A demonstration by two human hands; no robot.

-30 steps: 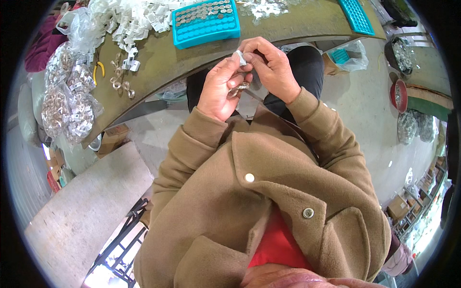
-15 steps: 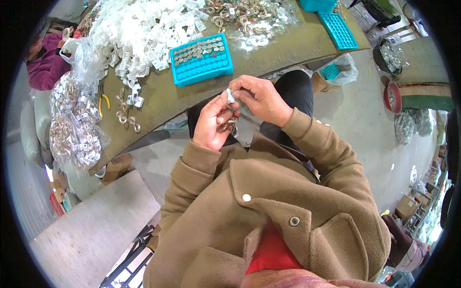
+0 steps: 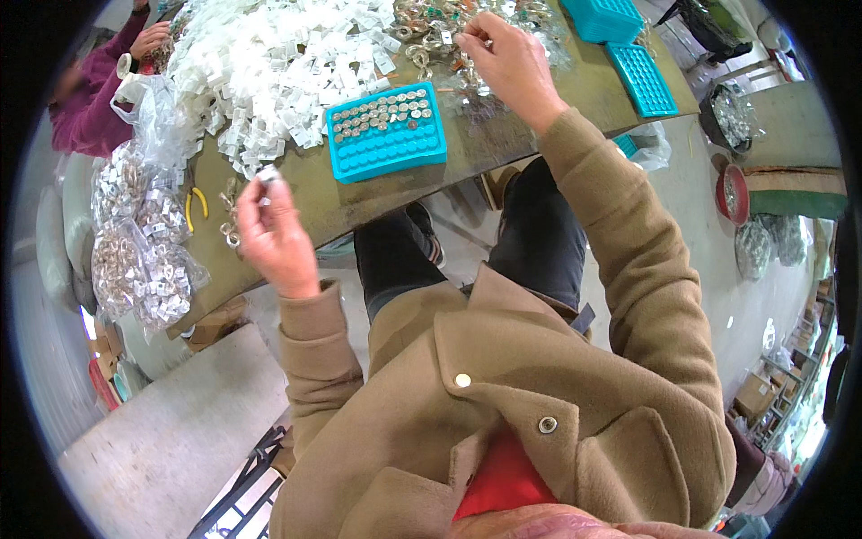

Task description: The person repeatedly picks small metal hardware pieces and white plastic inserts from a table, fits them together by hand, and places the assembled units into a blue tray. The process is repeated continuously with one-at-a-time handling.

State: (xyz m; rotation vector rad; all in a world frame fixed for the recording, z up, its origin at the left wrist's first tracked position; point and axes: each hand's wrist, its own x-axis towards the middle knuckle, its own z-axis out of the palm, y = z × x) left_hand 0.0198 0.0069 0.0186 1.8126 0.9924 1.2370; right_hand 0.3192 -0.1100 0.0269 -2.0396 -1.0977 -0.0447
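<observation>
My left hand (image 3: 280, 241) is over the table's near edge, left of the blue tray. Between its thumb and fingertips is a small white tag (image 3: 268, 174); anything attached to it is hidden. Below that hand on the table lie a few metallic ring-like pieces (image 3: 231, 235). Reaching far over the table, my right hand (image 3: 516, 70) has its fingers bent together at the edge of a pile of metallic loops (image 3: 420, 56). What its fingertips hold, if anything, I cannot make out. The blue tray (image 3: 390, 162) has rows of small round metal pieces in its far part.
A big heap of white tags (image 3: 269, 67) covers the table's far left. Yellow-handled pliers (image 3: 195, 208) lie beside filled clear bags (image 3: 139, 238). Another blue tray (image 3: 643, 79) lies by the right corner. A person in purple (image 3: 94, 103) works at the far left.
My hands were together above my lap, with a white tag and metallic loops. They have parted: the left moved leftward, the right forward to the pile. The blue tray appears slightly lower in view.
</observation>
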